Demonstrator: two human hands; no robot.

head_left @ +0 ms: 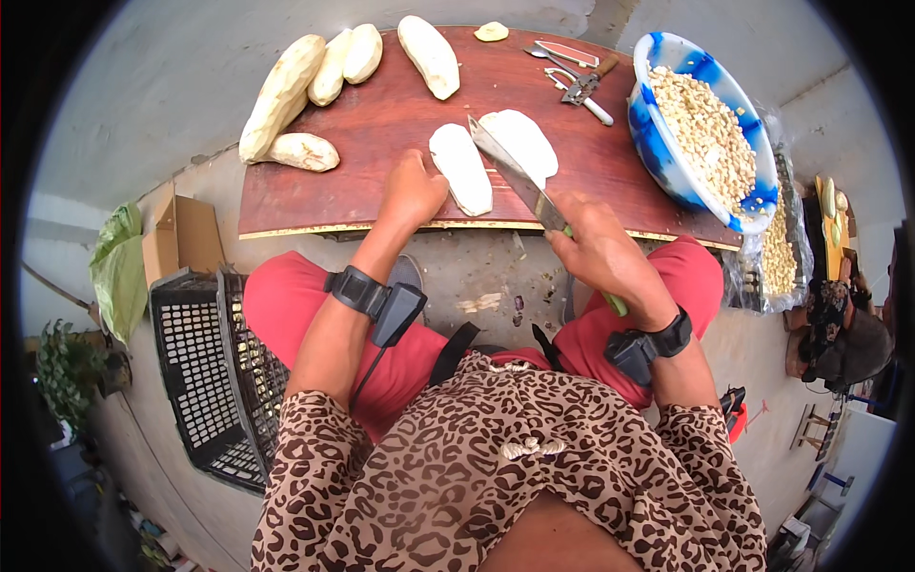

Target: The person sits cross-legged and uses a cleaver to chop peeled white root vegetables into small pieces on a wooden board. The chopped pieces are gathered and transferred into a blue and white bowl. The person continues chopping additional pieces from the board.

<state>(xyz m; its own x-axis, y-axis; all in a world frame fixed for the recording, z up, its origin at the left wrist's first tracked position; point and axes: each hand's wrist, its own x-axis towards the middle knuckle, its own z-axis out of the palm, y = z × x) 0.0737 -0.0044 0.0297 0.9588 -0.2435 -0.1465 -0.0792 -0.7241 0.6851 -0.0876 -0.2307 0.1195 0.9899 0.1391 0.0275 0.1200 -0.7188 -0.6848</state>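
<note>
My right hand (597, 247) is closed round the green handle of a kitchen knife (511, 168). The blade slants up and left, its tip between two pale cut pieces. One long white slice of a peeled root vegetable (461, 170) lies flat at the middle of the red-brown wooden table (343, 193). A broader white piece (520, 143) lies right of it, partly behind the blade. My left hand (414, 187) rests at the left side of the long slice, fingers curled; whether it grips the slice cannot be told.
Several peeled roots (282, 100) lie at the table's back left. Peelers and other tools (582, 86) lie at the back right, beside a blue-and-white basin (647, 143) of diced pieces. Black plastic crates (193, 372) stand at left. Another person (843, 329) sits at far right.
</note>
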